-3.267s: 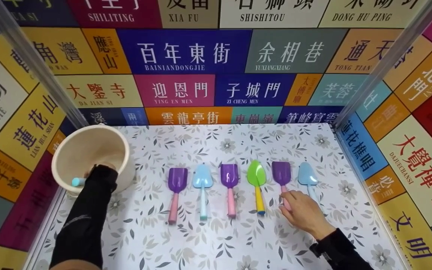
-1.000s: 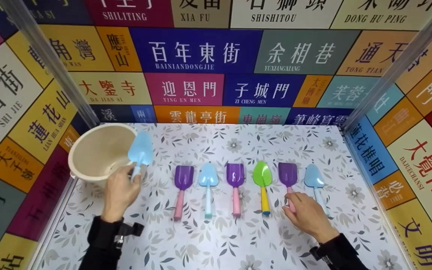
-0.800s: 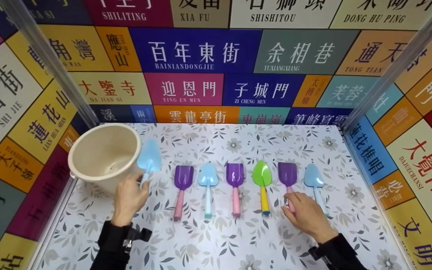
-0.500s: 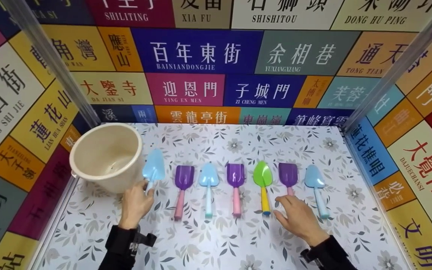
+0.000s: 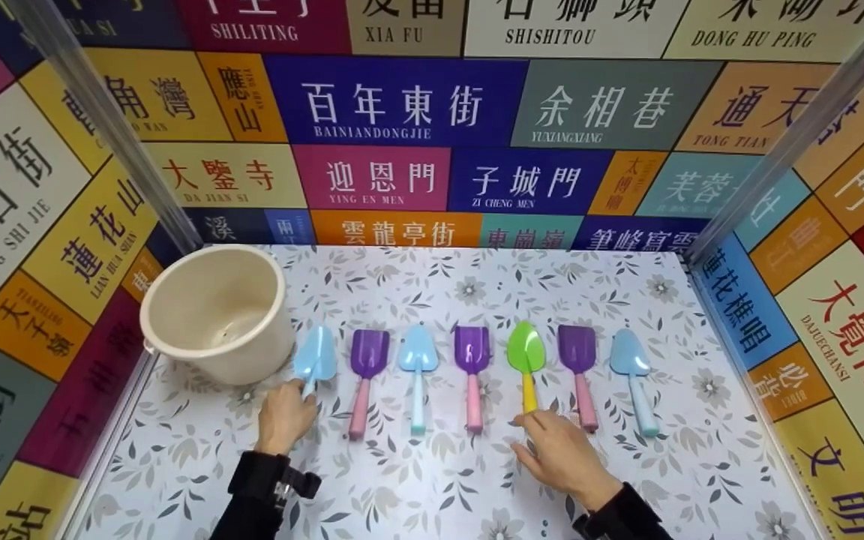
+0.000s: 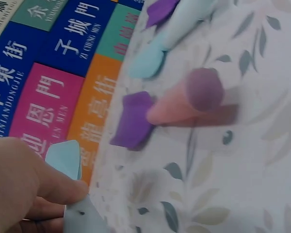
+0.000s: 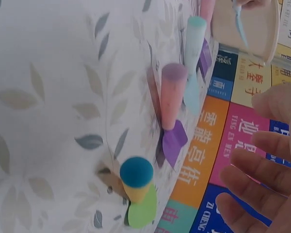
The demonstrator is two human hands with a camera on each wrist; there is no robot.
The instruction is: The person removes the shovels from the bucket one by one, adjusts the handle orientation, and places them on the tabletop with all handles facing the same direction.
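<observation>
My left hand (image 5: 287,417) grips the handle of a light blue toy trowel (image 5: 317,354), low over the cloth and right of the bucket. In the left wrist view, thumb and fingers pinch that trowel's pale handle (image 6: 82,213). My right hand (image 5: 561,454) hovers near the yellow handle of a green trowel (image 5: 526,346). The right wrist view shows its fingers (image 7: 252,174) spread, holding nothing. Also in the row are purple shovels with pink handles (image 5: 370,352) (image 5: 471,349) (image 5: 577,349), plus further light blue trowels (image 5: 418,351) (image 5: 630,352).
A cream bucket (image 5: 214,300) stands at the back left, beside the held trowel. White cloth with a leaf pattern (image 5: 432,480) covers the table. Sign-covered panels (image 5: 394,97) enclose the back and both sides, with clear corner posts (image 5: 784,135).
My left hand has come out of the bucket with the light blue trowel and lowered it left of the row. My right hand has left the purple shovel and shifted left towards the green trowel.
</observation>
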